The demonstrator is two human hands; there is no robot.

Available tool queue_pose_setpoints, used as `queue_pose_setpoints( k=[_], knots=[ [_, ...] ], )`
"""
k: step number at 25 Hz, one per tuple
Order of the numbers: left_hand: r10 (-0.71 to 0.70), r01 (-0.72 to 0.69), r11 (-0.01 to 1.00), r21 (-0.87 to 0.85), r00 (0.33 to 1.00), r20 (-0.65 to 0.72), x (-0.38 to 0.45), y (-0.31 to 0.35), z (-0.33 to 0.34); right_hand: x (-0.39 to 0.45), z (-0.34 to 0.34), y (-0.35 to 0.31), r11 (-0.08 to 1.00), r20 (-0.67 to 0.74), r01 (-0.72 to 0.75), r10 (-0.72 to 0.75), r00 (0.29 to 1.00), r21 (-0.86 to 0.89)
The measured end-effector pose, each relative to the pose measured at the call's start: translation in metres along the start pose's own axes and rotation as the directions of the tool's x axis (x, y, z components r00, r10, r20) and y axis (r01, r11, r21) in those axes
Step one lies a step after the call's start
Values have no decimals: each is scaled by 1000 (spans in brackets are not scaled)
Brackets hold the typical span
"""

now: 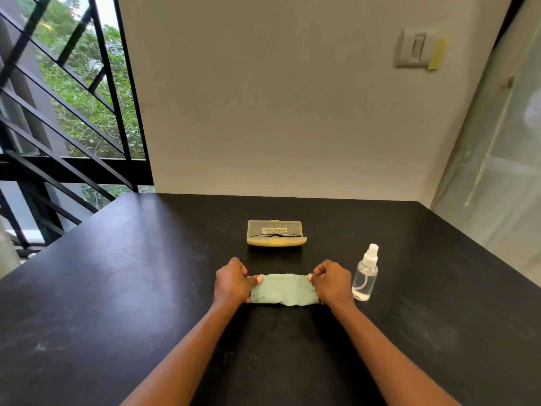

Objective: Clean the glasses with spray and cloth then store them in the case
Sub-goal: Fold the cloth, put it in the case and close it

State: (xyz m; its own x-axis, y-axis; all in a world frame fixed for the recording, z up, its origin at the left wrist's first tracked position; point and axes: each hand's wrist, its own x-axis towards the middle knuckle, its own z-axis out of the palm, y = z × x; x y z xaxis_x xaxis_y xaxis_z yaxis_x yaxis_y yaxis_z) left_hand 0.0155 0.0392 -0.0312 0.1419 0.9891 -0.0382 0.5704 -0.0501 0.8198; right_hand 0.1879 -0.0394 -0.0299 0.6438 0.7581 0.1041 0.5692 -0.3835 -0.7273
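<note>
Green cloth (282, 290): we are pinching its ends with left hand (232, 284) and right hand (332, 284); glasses (275, 235) are lying half-hidden in the open case (276, 241).

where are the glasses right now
In the head view, the glasses lie inside the open yellow case at the table's middle, beyond the cloth and left of the spray bottle.
</note>
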Motion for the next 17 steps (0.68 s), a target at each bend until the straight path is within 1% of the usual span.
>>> queue_pose_setpoints(
  k=[2, 3, 5, 6, 7, 8, 10, 12, 14, 17],
  knots=[
    [-35, 34, 993, -111, 999, -11, -1, -1, -6, -2, -1, 2, 998, -31, 45, -46, 998, -35],
    [-5, 0, 994, -109, 999, -47, -1, -3, -8, -4, -2, 3, 995, -57, 89, -92, 994, -49],
    [151, -148, 988, 39, 984, -91, -6, -10, -13, -13, -7, 7, 974, -84, 216, -221, 972, -67],
    [240, -231, 966, 120, 968, -71, -10, -14, -15, -17, -11, 8, 956, -57, 281, -286, 957, -83],
    [305, -296, 937, 185, 952, -22, -16, -16, -16, -21, -15, 10, 934, 1, 340, -342, 940, -110],
    [341, -341, 905, 254, 939, 45, -20, -18, -17, -24, -18, 11, 908, 79, 391, -383, 920, -151],
    [315, -372, 834, 407, 927, 203, -24, -21, -17, -28, -22, 13, 857, 223, 452, -403, 888, -249],
    [241, -377, 797, 472, 915, 323, -20, -26, -14, -30, -24, 13, 828, 313, 453, -358, 880, -329],
    [175, -354, 806, 475, 909, 379, -14, -32, -15, -33, -27, 16, 829, 358, 423, -293, 886, -367],
    [115, -325, 811, 487, 904, 411, -11, -34, -22, -34, -32, 21, 836, 375, 391, -245, 894, -385]
  ],
)
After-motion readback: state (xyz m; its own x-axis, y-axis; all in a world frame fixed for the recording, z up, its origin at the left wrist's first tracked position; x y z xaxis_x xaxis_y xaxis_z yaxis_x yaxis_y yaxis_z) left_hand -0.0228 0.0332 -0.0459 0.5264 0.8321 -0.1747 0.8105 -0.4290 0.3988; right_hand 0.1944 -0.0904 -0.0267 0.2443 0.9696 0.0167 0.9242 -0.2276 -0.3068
